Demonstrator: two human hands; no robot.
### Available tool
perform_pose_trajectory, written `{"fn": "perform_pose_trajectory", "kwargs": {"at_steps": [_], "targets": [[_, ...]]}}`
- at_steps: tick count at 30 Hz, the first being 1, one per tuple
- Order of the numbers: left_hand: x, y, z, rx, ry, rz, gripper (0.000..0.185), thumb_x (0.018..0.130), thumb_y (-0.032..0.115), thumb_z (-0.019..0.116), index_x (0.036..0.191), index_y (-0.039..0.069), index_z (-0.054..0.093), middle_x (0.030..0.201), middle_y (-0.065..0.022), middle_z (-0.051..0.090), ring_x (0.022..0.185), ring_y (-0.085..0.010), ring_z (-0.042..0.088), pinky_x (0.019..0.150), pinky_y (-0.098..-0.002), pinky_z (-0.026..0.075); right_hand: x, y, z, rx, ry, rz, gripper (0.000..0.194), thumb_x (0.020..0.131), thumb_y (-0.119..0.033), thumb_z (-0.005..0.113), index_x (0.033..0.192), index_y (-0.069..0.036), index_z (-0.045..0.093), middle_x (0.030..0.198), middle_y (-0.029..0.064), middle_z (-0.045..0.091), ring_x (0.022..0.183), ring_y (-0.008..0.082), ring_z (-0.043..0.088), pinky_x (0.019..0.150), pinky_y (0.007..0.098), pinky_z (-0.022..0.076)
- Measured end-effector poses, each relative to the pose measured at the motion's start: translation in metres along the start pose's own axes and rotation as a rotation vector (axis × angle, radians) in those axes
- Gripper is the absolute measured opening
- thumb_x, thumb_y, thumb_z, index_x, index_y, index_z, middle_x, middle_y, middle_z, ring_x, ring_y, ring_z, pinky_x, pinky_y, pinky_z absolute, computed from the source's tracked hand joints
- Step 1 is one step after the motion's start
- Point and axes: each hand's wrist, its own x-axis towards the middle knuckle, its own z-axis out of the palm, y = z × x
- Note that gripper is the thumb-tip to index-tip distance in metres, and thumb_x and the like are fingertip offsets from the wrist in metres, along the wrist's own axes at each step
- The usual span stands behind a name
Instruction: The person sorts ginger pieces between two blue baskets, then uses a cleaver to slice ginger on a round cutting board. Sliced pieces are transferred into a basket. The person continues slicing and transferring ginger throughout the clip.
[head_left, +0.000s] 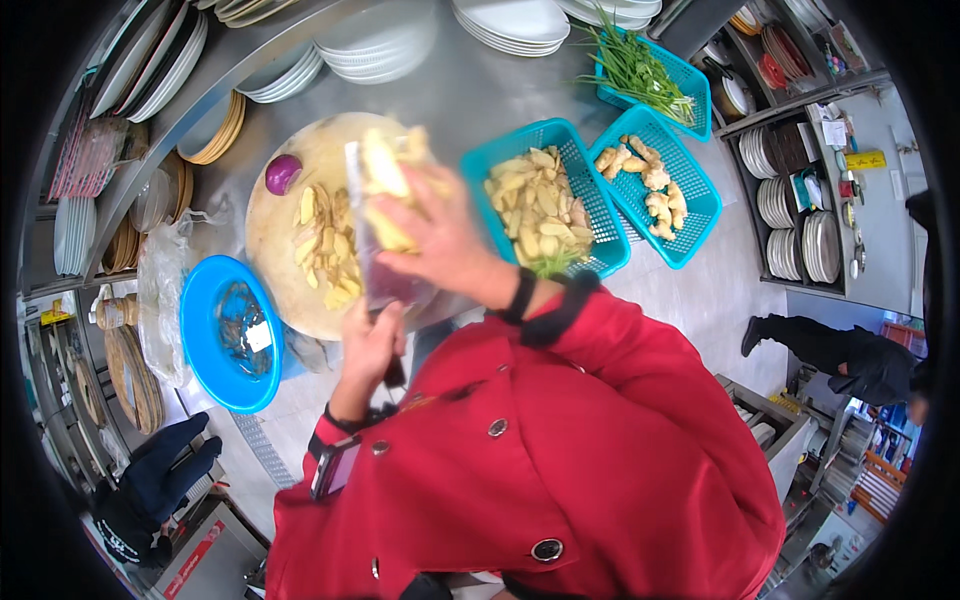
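My left hand (369, 341) grips the dark handle of a cleaver (390, 285), whose broad blade is raised over a round chopping board (270, 247). My right hand (442, 232), blurred, presses pale yellow ginger slices (384, 161) against the blade. More ginger slices (328, 244) lie in a pile on the board, left of the cleaver. At the board's upper left sits a purple onion (283, 175), apparently cut. To the right, a teal plastic basket (471, 176) holds many ginger pieces (540, 199) with some green shreds at its near end.
Another teal basket (701, 217) holds whole ginger roots (649, 169); one behind carries green scallions (645, 71). A blue basin (196, 352) with dark contents stands left, beside a plastic bag (161, 300). Stacked white plates (514, 26) line the back. Other people (161, 472) (840, 356) are at both sides.
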Motion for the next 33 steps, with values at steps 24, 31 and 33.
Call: {"fn": "perform_pose_trajectory", "kwargs": {"at_steps": [24, 31, 33], "targets": [[0.029, -0.023, 0.035, 0.022, -0.145, -0.059, 0.017, 0.091, 0.015, 0.061, 0.092, -0.002, 0.06, 0.058, -0.0042, 0.056, 0.044, -0.0106, 0.05, 0.042, -0.0283, 0.04, -0.055, 0.02, -0.045, -0.11, -0.577, 0.157, 0.068, 0.089, -0.033, 0.064, 0.144, -0.001, 0.042, 0.154, 0.0242, 0.031, 0.141, 0.044, 0.03, 0.116, 0.0527, 0.0232], [0.027, -0.046, -0.005, 0.199, -0.209, -0.016, 0.028, 0.091, 0.023, 0.06, 0.109, 0.001, 0.064, 0.072, -0.0081, 0.064, 0.055, -0.0164, 0.058, 0.053, -0.0316, 0.05, -0.105, 0.08, -0.06, -0.673, -0.839, 1.123, 0.075, 0.098, -0.05, 0.046, 0.145, 0.008, 0.035, 0.151, 0.0335, 0.03, 0.141, 0.051, 0.024, 0.115, 0.0541, 0.0231], [0.016, -0.06, -0.029, 0.081, -0.071, -0.014, 0.021, 0.09, 0.021, 0.062, 0.095, 0.001, 0.064, 0.066, -0.0067, 0.062, 0.052, -0.014, 0.056, 0.05, -0.0317, 0.047, -0.104, 0.08, -0.063, -0.703, -0.774, 0.798, 0.078, 0.097, -0.05, 0.05, 0.147, 0.007, 0.031, 0.153, 0.033, 0.027, 0.142, 0.0506, 0.022, 0.115, 0.0559, 0.0204]]}}
